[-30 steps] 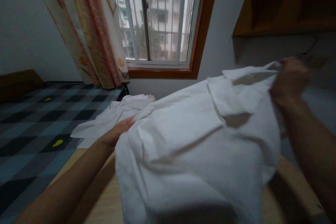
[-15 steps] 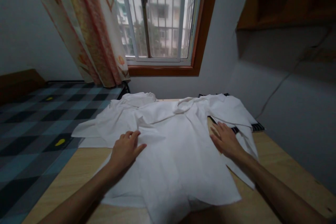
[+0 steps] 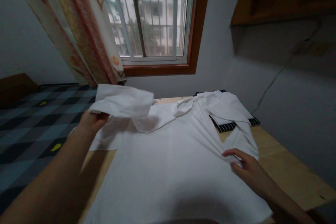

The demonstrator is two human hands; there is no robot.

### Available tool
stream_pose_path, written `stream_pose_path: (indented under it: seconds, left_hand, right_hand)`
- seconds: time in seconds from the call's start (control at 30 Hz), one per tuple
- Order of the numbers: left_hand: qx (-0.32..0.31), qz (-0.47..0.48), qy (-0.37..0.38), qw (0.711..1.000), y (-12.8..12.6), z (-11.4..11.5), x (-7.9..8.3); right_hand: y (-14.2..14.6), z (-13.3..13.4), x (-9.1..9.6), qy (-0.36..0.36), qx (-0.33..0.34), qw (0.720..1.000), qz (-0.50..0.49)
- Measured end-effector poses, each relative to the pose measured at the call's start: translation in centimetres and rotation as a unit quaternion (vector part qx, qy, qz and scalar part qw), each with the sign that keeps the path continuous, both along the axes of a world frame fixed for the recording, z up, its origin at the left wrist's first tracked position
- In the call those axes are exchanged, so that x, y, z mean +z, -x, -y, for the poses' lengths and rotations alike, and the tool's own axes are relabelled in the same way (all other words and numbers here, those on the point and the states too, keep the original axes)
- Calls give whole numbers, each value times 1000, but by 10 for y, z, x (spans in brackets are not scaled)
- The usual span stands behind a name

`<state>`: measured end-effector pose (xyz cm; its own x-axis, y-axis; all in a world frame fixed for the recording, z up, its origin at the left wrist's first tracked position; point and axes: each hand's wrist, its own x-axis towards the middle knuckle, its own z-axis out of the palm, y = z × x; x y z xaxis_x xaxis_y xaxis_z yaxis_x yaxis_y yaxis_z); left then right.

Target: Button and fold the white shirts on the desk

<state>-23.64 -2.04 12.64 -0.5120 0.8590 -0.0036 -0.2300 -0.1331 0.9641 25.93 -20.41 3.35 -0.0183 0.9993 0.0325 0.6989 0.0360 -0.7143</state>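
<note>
A white shirt (image 3: 168,157) lies spread over the wooden table, its neckline at the far side. Raised at the far left, my left hand (image 3: 91,124) is closed on the shirt's left sleeve (image 3: 123,101), which hangs from it above the rest of the cloth. At the shirt's right side edge, my right hand (image 3: 245,168) pinches the fabric between thumb and fingers. The right sleeve (image 3: 228,105) is bent and rests partly on a black-and-white striped cloth (image 3: 227,126).
Left of the wooden tabletop (image 3: 283,161) is a bed with a dark checked cover (image 3: 34,122). Behind stand a patterned curtain (image 3: 78,24) and a barred window (image 3: 154,17). A wooden shelf (image 3: 278,3) juts from the right wall, with a cable (image 3: 273,84) below it.
My left hand has moved left and up, lifting the sleeve. My right hand has come nearer and closed on the shirt's side. The body of the shirt now lies flatter and wider.
</note>
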Motion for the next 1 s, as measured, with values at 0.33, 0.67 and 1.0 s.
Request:
stream_pose_path:
  seconds: [0.33,0.67,1.0]
  left_hand:
    - [268,-380,33,885,10,30,-45]
    - [-319,-830,-125,440,-64,26,-64]
    - [36,-687,144,711,-54,-92,17]
  right_hand:
    - [-64,17,-4,69,4,997,17]
    - [-140,-117,-52,-104,-212,964,122]
    - [-167,-137,57,-272,-333,851,301]
